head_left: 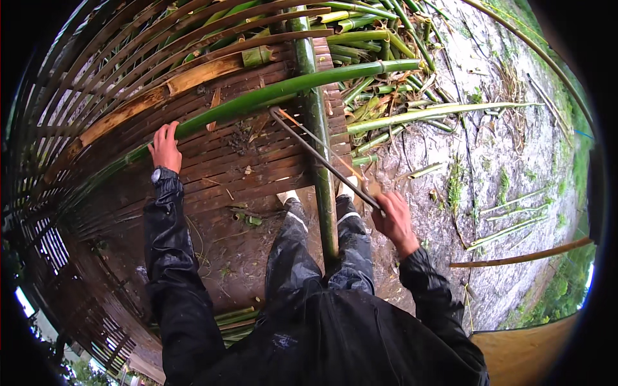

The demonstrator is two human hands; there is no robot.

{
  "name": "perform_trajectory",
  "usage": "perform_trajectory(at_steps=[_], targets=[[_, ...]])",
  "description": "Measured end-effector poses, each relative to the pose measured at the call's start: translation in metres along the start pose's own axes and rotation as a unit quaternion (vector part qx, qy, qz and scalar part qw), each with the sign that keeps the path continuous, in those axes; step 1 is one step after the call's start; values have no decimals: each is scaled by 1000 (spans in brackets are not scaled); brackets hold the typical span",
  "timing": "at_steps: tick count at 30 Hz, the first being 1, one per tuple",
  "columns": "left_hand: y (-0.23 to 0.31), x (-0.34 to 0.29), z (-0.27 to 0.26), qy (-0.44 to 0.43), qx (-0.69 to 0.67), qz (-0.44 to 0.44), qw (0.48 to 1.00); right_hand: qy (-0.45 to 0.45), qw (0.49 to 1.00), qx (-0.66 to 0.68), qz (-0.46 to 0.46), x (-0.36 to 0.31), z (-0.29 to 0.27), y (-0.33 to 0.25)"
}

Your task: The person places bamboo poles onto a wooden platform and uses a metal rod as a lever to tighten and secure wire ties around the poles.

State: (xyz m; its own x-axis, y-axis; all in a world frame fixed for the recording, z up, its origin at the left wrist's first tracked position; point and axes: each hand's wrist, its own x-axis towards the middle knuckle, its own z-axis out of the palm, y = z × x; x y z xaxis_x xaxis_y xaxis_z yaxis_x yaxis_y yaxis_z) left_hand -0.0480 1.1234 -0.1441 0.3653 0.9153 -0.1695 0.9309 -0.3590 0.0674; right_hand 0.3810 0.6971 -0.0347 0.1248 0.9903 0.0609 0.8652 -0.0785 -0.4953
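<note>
A long green bamboo pole (257, 96) slants from the lower left up to the upper right, lying across a thicker bamboo post (315, 138). My left hand (166, 151), with a watch at the wrist, is closed around the pole left of the middle. In my right hand (394, 219) is a bow saw (322, 159) with a dark bar and a thin orange-tinted blade. Its far end is just below the pole, near the post; whether it touches the pole I cannot tell. My fingers partly hide the saw's handle end.
Under the pole is a dark slatted bamboo platform (257, 164), with a curved slatted wall (96, 90) at the left. Cut bamboo pieces (367, 48) are heaped at the far side. Long split strips (444, 116) and debris cover the wet ground on the right.
</note>
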Motion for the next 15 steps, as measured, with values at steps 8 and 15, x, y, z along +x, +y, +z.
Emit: perform_trajectory(at_steps=[8,15], targets=[[0,-31,27,2,22,7,1000,93,912,243,317,-111,-40,-63],[138,-6,4,-45,14,119,992,158,807,427,375,5,15,-105]])
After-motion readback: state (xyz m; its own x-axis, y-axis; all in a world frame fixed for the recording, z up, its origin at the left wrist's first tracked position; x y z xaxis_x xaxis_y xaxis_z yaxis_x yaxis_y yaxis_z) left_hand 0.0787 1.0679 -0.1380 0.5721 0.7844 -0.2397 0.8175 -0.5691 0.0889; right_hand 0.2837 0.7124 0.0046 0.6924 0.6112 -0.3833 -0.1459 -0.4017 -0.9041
